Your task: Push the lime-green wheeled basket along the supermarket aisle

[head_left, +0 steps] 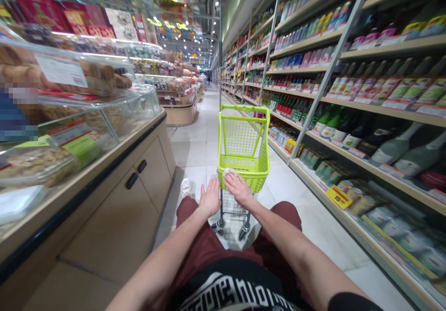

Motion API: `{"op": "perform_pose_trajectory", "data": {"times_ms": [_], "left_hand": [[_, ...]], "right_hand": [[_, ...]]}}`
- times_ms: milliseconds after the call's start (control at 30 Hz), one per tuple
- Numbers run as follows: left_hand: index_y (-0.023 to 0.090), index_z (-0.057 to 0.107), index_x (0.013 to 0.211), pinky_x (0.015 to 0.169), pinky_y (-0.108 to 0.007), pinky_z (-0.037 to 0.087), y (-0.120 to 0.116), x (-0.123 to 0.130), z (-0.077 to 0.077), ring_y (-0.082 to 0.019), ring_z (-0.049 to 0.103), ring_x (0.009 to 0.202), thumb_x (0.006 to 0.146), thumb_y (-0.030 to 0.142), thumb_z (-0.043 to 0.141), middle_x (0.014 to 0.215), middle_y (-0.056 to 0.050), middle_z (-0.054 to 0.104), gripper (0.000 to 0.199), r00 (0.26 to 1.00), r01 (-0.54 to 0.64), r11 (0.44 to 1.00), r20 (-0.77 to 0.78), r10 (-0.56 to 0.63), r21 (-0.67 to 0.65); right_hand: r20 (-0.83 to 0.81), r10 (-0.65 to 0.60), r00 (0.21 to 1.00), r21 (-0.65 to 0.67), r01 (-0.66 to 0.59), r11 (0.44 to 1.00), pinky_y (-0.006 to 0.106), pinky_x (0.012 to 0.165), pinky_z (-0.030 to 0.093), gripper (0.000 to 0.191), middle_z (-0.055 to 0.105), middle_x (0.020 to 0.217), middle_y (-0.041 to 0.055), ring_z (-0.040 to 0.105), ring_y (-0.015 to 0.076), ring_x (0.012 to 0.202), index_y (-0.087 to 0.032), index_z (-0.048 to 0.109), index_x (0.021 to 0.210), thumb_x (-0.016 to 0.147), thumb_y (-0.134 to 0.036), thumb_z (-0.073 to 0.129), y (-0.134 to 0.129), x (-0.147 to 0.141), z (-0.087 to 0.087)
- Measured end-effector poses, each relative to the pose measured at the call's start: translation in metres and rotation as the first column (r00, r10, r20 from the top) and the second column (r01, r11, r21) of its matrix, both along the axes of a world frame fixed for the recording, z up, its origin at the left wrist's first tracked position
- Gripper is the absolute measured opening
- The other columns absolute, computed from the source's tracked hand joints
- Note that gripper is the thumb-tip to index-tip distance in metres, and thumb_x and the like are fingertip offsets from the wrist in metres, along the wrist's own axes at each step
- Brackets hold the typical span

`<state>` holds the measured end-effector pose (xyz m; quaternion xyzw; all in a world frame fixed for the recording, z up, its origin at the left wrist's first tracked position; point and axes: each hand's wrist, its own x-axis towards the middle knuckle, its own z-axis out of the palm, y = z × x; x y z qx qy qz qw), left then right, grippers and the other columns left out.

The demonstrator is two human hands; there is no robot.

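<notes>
A lime-green shopping cart (244,176) stands upright right in front of me, its slatted basket on grey legs with casters. My right hand (239,190) reaches over the near left corner of the basket rim. Under its fingers is a small crumpled white wipe (228,172), pressed against the rim; most of it is hidden. My left hand (210,197) is just left of the basket, fingers stretched and apart, holding nothing. Whether its fingertips touch the cart's side I cannot tell.
At the left runs a wooden counter (121,209) with clear bins of dry goods. Tall shelves (348,100) of bottles and cans line the right side. A tiled aisle (209,116) stretches ahead. A blurred blue patch shows at the far left edge.
</notes>
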<state>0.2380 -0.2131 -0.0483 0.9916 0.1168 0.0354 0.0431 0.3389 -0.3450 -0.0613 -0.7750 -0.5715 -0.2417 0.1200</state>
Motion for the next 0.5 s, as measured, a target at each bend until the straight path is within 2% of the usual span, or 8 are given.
{"op": "perform_pose_trajectory", "data": {"times_ms": [100, 167, 233, 300, 400, 433, 500], "left_hand": [[0.010, 0.018, 0.133, 0.103, -0.050, 0.009, -0.013, -0.008, -0.011, -0.022, 0.011, 0.131, 0.067, 0.016, 0.041, 0.143, -0.011, 0.011, 0.070, 0.996, 0.046, 0.999, -0.072, -0.046, -0.009], [0.010, 0.019, 0.133, 0.103, -0.050, 0.010, -0.021, -0.009, -0.011, -0.022, 0.010, 0.131, 0.066, 0.017, 0.041, 0.143, -0.011, 0.012, 0.071, 0.993, 0.076, 0.997, -0.088, -0.077, -0.012], [0.010, 0.018, 0.133, 0.103, -0.050, 0.009, -0.029, -0.007, -0.007, -0.023, 0.008, 0.131, 0.066, 0.017, 0.041, 0.143, -0.012, 0.012, 0.071, 0.993, 0.100, 0.995, -0.057, -0.100, 0.002], [0.010, 0.017, 0.133, 0.104, -0.049, 0.007, -0.035, -0.005, -0.001, -0.022, 0.004, 0.131, 0.066, 0.015, 0.039, 0.143, -0.011, 0.012, 0.071, 0.994, 0.111, 0.993, 0.015, -0.112, 0.030], [0.010, 0.015, 0.133, 0.105, -0.048, 0.004, -0.043, -0.003, 0.005, -0.020, 0.000, 0.131, 0.066, 0.012, 0.037, 0.143, -0.010, 0.010, 0.071, 0.986, 0.132, 0.989, 0.093, -0.138, 0.067], [0.009, 0.015, 0.134, 0.105, -0.048, 0.003, -0.045, -0.002, 0.006, -0.020, 0.000, 0.131, 0.066, 0.012, 0.037, 0.143, -0.010, 0.009, 0.071, 0.984, 0.147, 0.986, 0.095, -0.153, 0.073], [0.009, 0.016, 0.134, 0.105, -0.048, 0.002, -0.051, -0.001, 0.006, -0.021, 0.001, 0.131, 0.067, 0.012, 0.036, 0.144, -0.010, 0.008, 0.070, 0.978, 0.188, 0.979, 0.071, -0.194, 0.082]], "right_hand": [[-0.058, -0.018, 0.998, -0.091, 0.013, 0.996, 0.044, 0.100, 0.026, 0.029, 0.048, 0.124, 0.0072, 0.034, 0.0192, 0.122, -0.019, 0.054, 0.110, 0.085, -0.012, 0.040, -0.008, -0.007, -0.028], [-0.088, -0.030, 0.996, -0.109, 0.020, 0.994, 0.043, 0.099, 0.030, 0.028, 0.050, 0.122, 0.0077, 0.036, 0.0191, 0.120, -0.019, 0.056, 0.108, 0.084, -0.012, 0.043, -0.018, -0.010, -0.034], [-0.096, -0.015, 0.995, -0.053, 0.010, 0.999, 0.042, 0.099, 0.029, 0.030, 0.049, 0.124, 0.0071, 0.032, 0.0181, 0.123, -0.020, 0.054, 0.111, 0.084, -0.012, 0.043, -0.029, -0.011, -0.024], [-0.084, -0.012, 0.996, 0.055, 0.017, 0.998, 0.042, 0.101, 0.026, 0.033, 0.045, 0.127, 0.0064, 0.025, 0.0173, 0.126, -0.021, 0.051, 0.116, 0.085, -0.013, 0.040, -0.039, -0.009, -0.005], [-0.072, -0.066, 0.995, 0.159, 0.077, 0.984, 0.044, 0.102, 0.023, 0.033, 0.044, 0.128, 0.0068, 0.021, 0.0174, 0.128, -0.020, 0.050, 0.117, 0.087, -0.016, 0.037, -0.052, 0.000, 0.015], [-0.074, -0.077, 0.994, 0.157, 0.088, 0.984, 0.044, 0.102, 0.024, 0.032, 0.045, 0.127, 0.0068, 0.021, 0.0175, 0.127, -0.020, 0.051, 0.116, 0.087, -0.015, 0.037, -0.056, 0.004, 0.015], [-0.081, -0.080, 0.994, 0.104, 0.088, 0.991, 0.044, 0.101, 0.026, 0.031, 0.047, 0.125, 0.0062, 0.025, 0.0176, 0.126, -0.019, 0.053, 0.113, 0.087, -0.013, 0.039, -0.062, 0.008, 0.003]]}}
